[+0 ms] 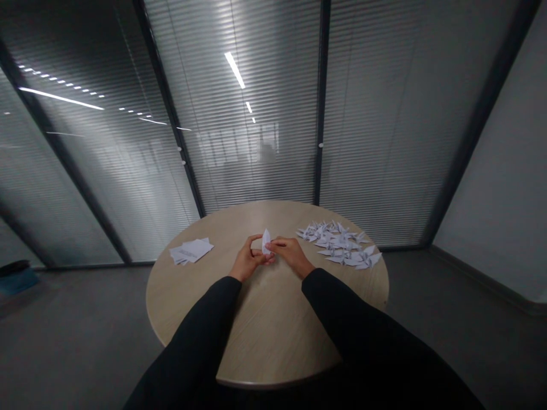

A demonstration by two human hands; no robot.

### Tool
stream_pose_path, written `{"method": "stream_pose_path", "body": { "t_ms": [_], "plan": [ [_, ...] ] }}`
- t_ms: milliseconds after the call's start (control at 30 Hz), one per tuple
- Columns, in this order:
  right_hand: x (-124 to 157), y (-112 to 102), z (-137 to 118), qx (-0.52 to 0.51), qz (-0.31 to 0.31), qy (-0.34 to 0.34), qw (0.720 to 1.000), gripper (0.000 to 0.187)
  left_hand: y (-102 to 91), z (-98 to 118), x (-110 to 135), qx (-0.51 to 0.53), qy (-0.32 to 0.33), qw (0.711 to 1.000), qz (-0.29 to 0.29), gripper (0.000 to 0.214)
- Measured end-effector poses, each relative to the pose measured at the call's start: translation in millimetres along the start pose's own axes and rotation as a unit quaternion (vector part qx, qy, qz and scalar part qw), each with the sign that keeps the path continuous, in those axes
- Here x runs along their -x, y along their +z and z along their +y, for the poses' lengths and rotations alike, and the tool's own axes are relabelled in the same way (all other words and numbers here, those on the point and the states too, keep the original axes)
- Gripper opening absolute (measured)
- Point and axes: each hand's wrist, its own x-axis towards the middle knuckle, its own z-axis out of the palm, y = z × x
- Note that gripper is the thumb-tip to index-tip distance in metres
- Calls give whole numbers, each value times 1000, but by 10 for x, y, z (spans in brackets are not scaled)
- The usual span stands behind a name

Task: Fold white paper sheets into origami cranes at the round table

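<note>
Between my two hands, over the middle of the round table, a small piece of folded white paper (265, 239) stands with its pointed tip up. My left hand (249, 257) grips it from the left, thumb and fingers curled around its lower part. From the right, my right hand (290, 252) pinches the paper's edge between thumb and fingers. The paper's lower end is partly hidden by the fingers.
A wooden round table (273, 347) is before me. Several flat white paper sheets (192, 250) lie on its left side. On the right lies a spread of folded paper cranes (342, 245). Glass panels with blinds (265, 171) stand behind; a blue bin (17, 280) is far left.
</note>
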Motion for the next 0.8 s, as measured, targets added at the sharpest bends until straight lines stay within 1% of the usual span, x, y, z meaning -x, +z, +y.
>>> {"method": "stream_pose_path", "body": {
  "t_ms": [133,200,333,433,533,600,700,800],
  "plan": [
    [3,18,-11,-14,-24,9,1000,27,-8,11,3,-6,-2,1000,2,75],
    [-1,22,-7,0,-26,4,1000,29,-8,3,2,-9,-6,1000,-4,74],
    [-10,10,-1,54,-10,-57,997,29,-5,-45,-9,-7,-12,1000,-8,69],
    [-16,-3,13,67,2,-100,993,27,-4,-84,-8,11,-41,999,-11,55],
    [-28,-7,51,68,31,-120,990,24,-7,-77,9,56,-114,991,-30,39],
    [-35,-3,78,64,44,-131,988,23,-15,-40,19,104,-149,982,-43,31],
    [-30,15,95,57,39,-145,987,19,-35,21,11,187,-156,970,-29,21],
    [-8,30,79,64,18,-157,985,12,-56,34,-10,238,-174,956,-7,22]
  ]
}}
